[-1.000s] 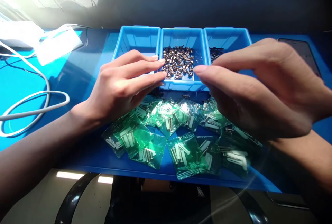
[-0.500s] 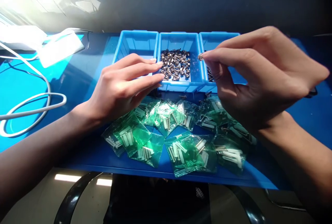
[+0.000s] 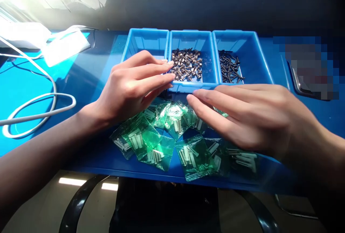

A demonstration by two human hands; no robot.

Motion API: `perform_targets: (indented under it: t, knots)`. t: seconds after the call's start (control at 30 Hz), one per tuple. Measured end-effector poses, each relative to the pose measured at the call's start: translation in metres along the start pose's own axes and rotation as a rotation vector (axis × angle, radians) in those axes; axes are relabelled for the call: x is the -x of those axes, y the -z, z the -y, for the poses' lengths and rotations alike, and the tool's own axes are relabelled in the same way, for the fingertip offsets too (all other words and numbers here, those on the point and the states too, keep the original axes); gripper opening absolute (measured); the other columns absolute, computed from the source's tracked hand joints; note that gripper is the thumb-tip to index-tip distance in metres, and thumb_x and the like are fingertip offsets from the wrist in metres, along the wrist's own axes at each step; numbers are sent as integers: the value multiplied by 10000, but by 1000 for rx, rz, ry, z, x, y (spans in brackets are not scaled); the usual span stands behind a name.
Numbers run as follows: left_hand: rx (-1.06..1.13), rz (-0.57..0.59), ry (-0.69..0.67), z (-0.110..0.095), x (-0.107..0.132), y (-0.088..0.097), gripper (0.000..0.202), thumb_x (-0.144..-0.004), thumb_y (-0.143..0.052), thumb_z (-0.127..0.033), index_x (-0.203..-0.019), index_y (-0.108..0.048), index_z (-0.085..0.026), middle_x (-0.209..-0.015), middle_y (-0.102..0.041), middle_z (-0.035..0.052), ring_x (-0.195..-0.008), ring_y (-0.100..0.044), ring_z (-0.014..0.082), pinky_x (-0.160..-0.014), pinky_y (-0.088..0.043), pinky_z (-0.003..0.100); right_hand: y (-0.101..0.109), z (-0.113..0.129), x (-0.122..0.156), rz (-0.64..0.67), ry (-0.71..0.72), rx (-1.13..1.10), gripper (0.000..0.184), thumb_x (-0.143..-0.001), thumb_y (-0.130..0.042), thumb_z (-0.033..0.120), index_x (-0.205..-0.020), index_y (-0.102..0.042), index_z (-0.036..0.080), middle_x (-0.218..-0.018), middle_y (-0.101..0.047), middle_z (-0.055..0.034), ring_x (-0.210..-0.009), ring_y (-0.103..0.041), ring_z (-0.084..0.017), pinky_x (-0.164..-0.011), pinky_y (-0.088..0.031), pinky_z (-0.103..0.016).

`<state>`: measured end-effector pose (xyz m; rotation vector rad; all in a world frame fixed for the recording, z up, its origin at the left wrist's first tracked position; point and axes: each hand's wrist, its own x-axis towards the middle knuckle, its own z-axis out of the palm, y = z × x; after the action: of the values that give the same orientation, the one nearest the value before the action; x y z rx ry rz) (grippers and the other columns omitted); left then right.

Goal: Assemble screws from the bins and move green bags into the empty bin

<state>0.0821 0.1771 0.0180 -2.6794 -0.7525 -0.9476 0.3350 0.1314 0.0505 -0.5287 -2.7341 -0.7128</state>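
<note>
Fingers of the left hand [image 3: 129,87] lie nearly straight and close together, their tips at the front rim of the middle bin [image 3: 208,58], holding nothing that can be seen. The right hand [image 3: 248,116] is spread flat and palm-down, its fingers [image 3: 207,109] extended loosely over the heap of green bags [image 3: 161,143], their tips just above or touching the topmost bags; whether they pinch anything cannot be told. The small translucent green bags, each holding pale screws, are scattered in an overlapping pile on the blue table [image 3: 88,78] near its front edge, directly before the bins. Three blue bins stand side by side behind the pile: the left bin [image 3: 147,40] partly hidden by the left hand, the middle bin holding silver screws [image 3: 187,64], the right bin [image 3: 252,56] holding dark screws [image 3: 229,67]. A white cable [image 3: 40,103] loops across the table at far left.
</note>
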Motion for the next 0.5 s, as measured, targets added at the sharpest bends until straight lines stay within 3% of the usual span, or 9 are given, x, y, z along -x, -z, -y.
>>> perform_targets:
  t: [0.1, 0.2, 0.3, 0.43, 0.5]
  knots:
    - [-5, 5, -5, -1, 0, 0, 238, -852, -646, -218, -1088, -666, -235, -1154, -692, 27, -1074, -658, 214, -887, -622, 374, -5, 3, 1, 155, 9, 80, 328, -865, -414, -23, -1071, -652, 70, -864, -712, -89, -712, -648, -189, -489, -430, -302]
    - [-16, 21, -6, -2, 0, 1, 251, -851, -647, -207, -1102, -663, -215, -1165, -686, 42, -1080, -651, 214, -891, -616, 370, -13, 3, 2, 204, -17, 92, 349, -858, -406, -34, -1084, -644, 83, -806, -686, -72, -679, -631, -191, -482, -406, -291]
    - [-12, 25, -3, -3, 0, 2, 249, -860, -635, -207, -1107, -656, -224, -1162, -686, 31, -1087, -647, 206, -901, -611, 363, -15, 6, -1, 134, -58, 7, 262, -895, -449, 29, -1074, -634, 80, -922, -694, -90, -697, -628, -178, -506, -427, -296]
    - [-2, 19, -4, -1, 0, 2, 218, -880, -603, -241, -1091, -660, -223, -1159, -686, 20, -1084, -650, 210, -892, -612, 382, -10, 13, -6, -1, -378, -409, 186, -942, -534, 238, -1079, -596, 128, -942, -674, -20, -723, -621, -100, -616, -496, -242]
    - [-7, 31, -9, -1, 0, 1, 227, -887, -591, -251, -1103, -656, -226, -1168, -684, 23, -1083, -648, 212, -883, -609, 389, -8, 15, -7, -89, -421, -563, 211, -925, -565, 241, -1115, -577, 150, -989, -670, -11, -791, -639, -89, -692, -527, -210]
